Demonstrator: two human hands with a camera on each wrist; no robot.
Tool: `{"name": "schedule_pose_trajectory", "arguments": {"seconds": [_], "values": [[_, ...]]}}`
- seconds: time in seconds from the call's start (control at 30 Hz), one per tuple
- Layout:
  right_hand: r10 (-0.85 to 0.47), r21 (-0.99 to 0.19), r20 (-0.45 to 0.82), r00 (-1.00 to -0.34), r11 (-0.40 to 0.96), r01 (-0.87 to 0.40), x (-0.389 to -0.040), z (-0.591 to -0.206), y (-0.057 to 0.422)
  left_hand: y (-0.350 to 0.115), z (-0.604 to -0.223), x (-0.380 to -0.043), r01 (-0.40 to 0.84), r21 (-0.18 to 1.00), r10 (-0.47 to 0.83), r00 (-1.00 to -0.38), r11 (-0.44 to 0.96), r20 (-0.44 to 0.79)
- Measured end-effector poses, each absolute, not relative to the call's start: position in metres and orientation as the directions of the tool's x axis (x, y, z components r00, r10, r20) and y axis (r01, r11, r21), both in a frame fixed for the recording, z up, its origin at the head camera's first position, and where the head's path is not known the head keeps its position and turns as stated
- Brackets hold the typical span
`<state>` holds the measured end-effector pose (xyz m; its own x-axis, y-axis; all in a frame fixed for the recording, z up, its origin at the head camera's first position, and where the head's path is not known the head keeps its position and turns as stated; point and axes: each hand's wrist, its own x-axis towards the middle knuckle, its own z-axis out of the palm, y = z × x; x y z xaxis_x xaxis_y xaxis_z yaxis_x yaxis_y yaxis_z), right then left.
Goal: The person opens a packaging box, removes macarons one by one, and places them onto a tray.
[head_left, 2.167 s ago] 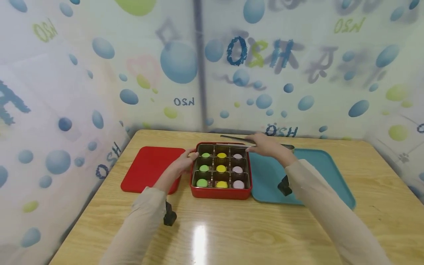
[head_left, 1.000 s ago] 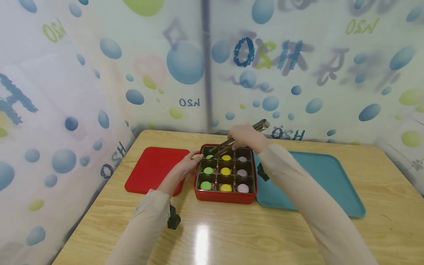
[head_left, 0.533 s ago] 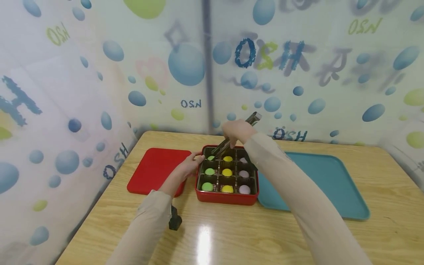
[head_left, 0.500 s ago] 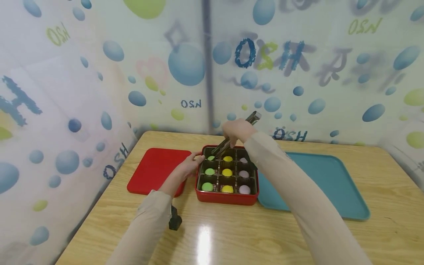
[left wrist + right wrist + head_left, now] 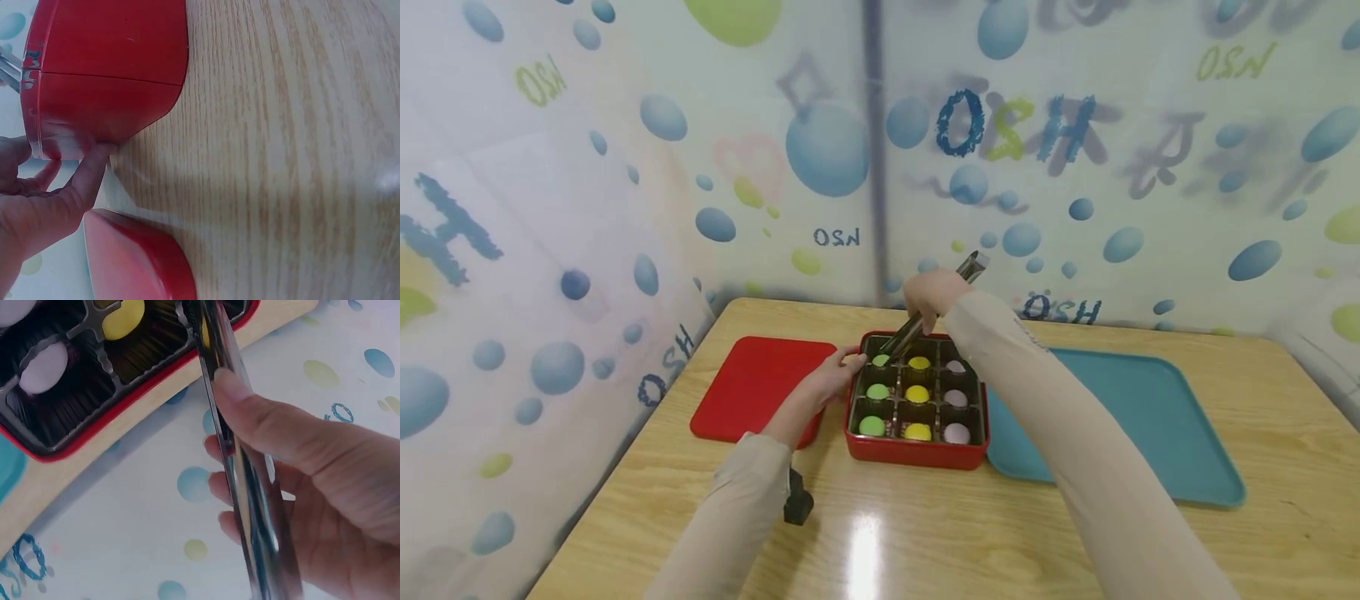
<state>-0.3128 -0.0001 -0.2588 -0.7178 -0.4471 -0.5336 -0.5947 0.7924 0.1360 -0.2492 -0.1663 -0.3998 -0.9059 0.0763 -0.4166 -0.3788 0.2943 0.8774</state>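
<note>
A red box [image 5: 917, 452] holds a dark divided insert with rows of green, yellow and pale purple macarons. My left hand [image 5: 829, 377] holds the box by its left side; in the left wrist view, one fingertip presses the wall near the table and others are at the rim. My right hand [image 5: 934, 293] grips metal tongs [image 5: 250, 506], thumb on one arm and fingers round the other. The tong tips reach down into the back left compartment, at the green macaron [image 5: 880, 360]. Whether they pinch it is too small to tell.
A red lid [image 5: 760, 385] lies on the wooden table [image 5: 985, 542], left of the box. On the right, a teal tray [image 5: 1138, 417] sits against the box, partly under the right sleeve. A patterned curtain wall stands close behind the table.
From above the box's back right, my right hand has swung left and tilted the tongs down into the back left compartment. The tong arms have drawn closer together. My left hand stays on the box.
</note>
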Motion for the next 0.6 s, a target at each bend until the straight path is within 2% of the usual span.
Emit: {"name": "schedule_pose_trajectory", "arguments": {"seconds": [0.23, 0.47, 0.6], "values": [[-0.509, 0.102, -0.457, -0.729, 0.785, -0.612, -0.312, -0.271, 0.007, -0.164, -0.399, -0.248, -0.382, 0.875, 0.070, -0.905, 0.297, -0.419], [-0.619, 0.160, -0.332, -0.712, 0.707, -0.689, -0.306, -0.277, 0.022, -0.166, -0.400, -0.249, -0.387, 0.873, 0.069, -0.903, 0.297, -0.424], [-0.645, 0.171, -0.263, -0.718, 0.701, -0.693, -0.304, -0.276, 0.032, -0.167, -0.400, -0.250, -0.389, 0.878, 0.079, -0.902, 0.278, -0.424]]}}
